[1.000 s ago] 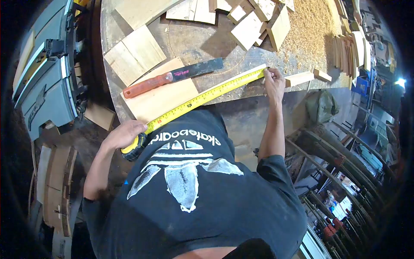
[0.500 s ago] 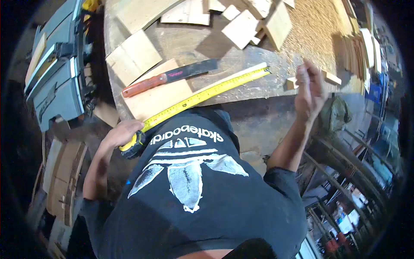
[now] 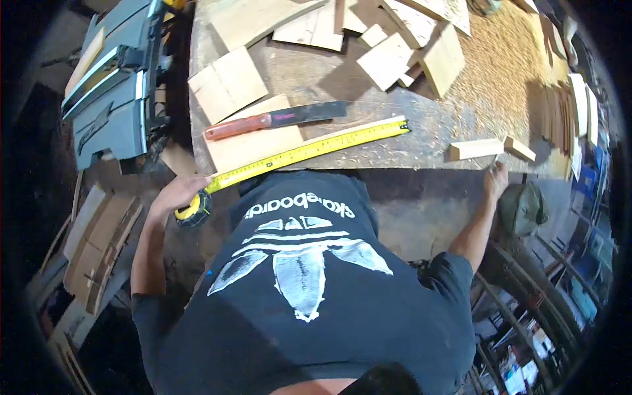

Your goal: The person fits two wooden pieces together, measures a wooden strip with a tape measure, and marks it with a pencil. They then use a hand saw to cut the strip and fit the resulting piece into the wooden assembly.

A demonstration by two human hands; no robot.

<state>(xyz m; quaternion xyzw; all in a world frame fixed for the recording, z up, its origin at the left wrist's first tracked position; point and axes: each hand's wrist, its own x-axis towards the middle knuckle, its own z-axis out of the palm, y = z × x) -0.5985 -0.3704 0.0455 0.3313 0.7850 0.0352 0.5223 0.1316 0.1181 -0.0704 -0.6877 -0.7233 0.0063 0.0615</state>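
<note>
My left hand (image 3: 179, 194) is closed on a tape measure (image 3: 192, 209) just off the bench's near edge. Its yellow blade (image 3: 309, 152) is drawn out to the right along a narrow wood strip (image 3: 368, 125). At the bench edge on the right, my right hand (image 3: 497, 181) has its fingers pinched together; what they hold, if anything, is too small to make out. Just beyond those fingers lie a small wood block (image 3: 475, 149) and a second block (image 3: 519, 149). A hand saw (image 3: 283, 118) with an orange-brown handle rests on a flat board (image 3: 250, 148) behind the tape.
Several board offcuts (image 3: 227, 84) lie across the workbench (image 3: 316, 79). Sawdust (image 3: 503, 52) is heaped at the back right, beside upright wood slats (image 3: 558, 115). A grey machine (image 3: 112, 105) stands to the left. Curved wooden pieces (image 3: 99, 243) lean below it.
My right hand has come down from above the small blocks to the bench edge, its fingers now pinched. My left hand still holds the tape measure. The view has shifted.
</note>
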